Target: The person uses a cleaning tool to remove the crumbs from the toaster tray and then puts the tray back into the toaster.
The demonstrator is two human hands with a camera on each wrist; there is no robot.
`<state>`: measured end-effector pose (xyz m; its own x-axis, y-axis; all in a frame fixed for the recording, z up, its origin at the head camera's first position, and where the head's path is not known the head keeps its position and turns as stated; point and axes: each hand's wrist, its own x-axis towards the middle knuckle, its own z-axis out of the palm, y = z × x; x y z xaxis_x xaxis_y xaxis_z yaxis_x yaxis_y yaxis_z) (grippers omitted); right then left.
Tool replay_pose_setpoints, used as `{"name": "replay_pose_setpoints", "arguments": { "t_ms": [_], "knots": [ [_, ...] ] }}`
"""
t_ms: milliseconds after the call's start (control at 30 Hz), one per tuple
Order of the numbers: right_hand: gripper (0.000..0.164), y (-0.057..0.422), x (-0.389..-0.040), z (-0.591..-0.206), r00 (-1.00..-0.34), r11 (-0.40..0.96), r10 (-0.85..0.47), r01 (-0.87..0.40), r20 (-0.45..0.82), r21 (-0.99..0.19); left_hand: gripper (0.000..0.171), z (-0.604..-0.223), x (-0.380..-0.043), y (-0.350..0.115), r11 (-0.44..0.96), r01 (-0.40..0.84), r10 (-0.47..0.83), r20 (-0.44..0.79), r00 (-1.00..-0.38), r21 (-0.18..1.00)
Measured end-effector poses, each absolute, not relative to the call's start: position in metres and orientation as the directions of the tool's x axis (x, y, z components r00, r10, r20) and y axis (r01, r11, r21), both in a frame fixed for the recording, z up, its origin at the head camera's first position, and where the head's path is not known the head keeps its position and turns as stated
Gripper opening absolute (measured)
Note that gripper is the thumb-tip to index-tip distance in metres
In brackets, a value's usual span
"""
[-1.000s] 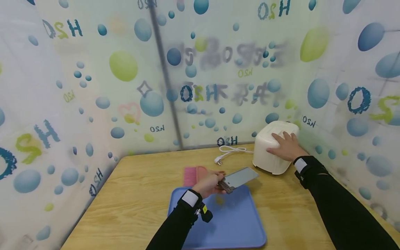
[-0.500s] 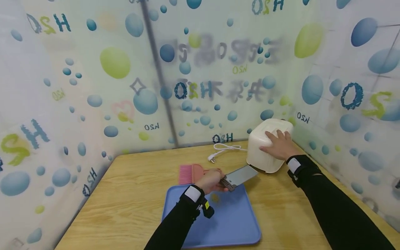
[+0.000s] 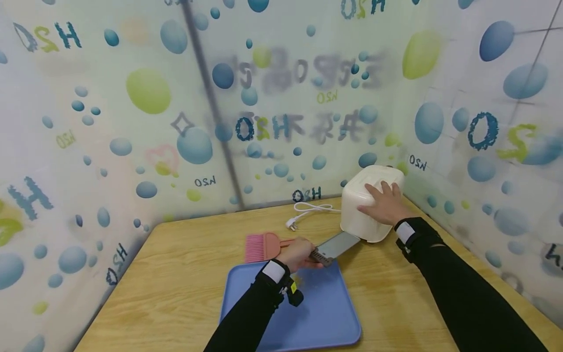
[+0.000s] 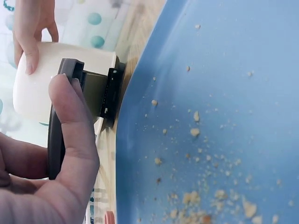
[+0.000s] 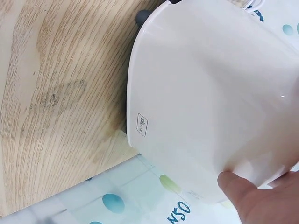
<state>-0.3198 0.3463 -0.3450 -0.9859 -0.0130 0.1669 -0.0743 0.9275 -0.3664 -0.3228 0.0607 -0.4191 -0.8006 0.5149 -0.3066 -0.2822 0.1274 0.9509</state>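
Note:
My left hand (image 3: 298,254) grips the dark handle of a flat grey crumb tray (image 3: 338,244). The tray's far end meets the lower edge of a cream-white toaster (image 3: 358,220); whether it has entered the base is unclear. In the left wrist view, the curled fingers and thumb hold the dark handle (image 4: 56,140) beside the toaster (image 4: 35,95). My right hand (image 3: 386,203) rests on the toaster with spread fingers, and the right wrist view has its thumb (image 5: 238,189) against the smooth housing (image 5: 187,84).
Below the left hand lies a blue serving tray (image 3: 352,332), with scattered crumbs (image 4: 191,198) on it. A pink brush (image 3: 264,247) lies behind the tray on the wooden table (image 3: 176,283). The white cord and plug (image 3: 292,224) sit left of the toaster, near the patterned curtain (image 3: 281,88).
The crumb tray has come closer to the toaster and dropped slightly, its end now meeting the lower edge. The right hand stays on the toaster. The head view has turned a little right.

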Motion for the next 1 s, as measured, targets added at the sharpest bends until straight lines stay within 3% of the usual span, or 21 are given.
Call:
{"name": "replay_pose_setpoints", "arguments": {
  "t_ms": [1000],
  "knots": [
    [0.083,0.342,-0.318,-0.344,-0.991,0.92,0.028,-0.026,0.132,-0.392,0.035,-0.421,-0.324,0.078,0.129,-0.311,0.486,-0.333,-0.808,0.942]
  ]
}}
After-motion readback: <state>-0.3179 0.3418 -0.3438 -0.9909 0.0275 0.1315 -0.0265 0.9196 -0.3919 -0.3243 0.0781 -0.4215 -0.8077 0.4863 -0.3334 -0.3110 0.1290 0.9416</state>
